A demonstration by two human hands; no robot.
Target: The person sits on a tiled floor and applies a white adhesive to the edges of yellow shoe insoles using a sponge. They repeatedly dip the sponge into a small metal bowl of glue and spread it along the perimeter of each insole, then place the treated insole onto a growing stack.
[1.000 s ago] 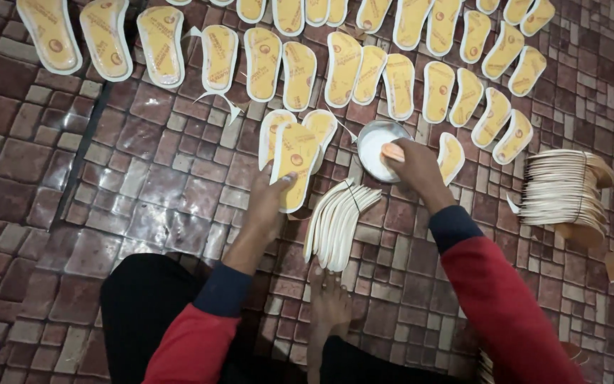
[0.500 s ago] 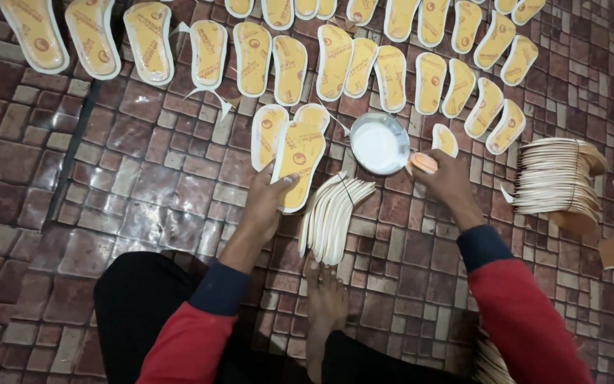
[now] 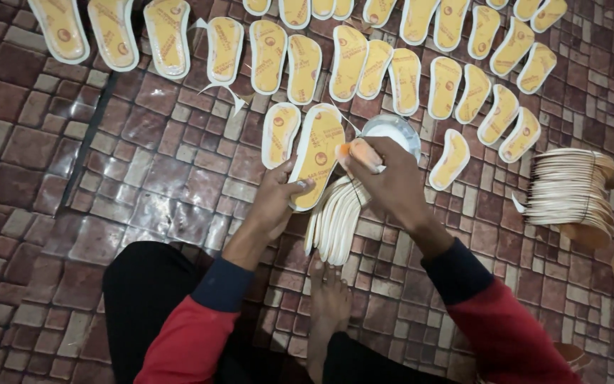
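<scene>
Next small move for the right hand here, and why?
Probably draw the orange applicator in the right hand down onto the yellow insole that the left hand pins at its lower end. The applicator's tip sits at the insole's right edge, just off the white bowl, so a spreading stroke along the insole looks likeliest.

We see a dim, warm-toned picture, brightest near the top centre and falling off toward dark corners. Glare shines off the glossy patterned floor [image 3: 143, 206] at left. Shadows are soft, detail is slightly smeared, and the edges bow a little.
</scene>
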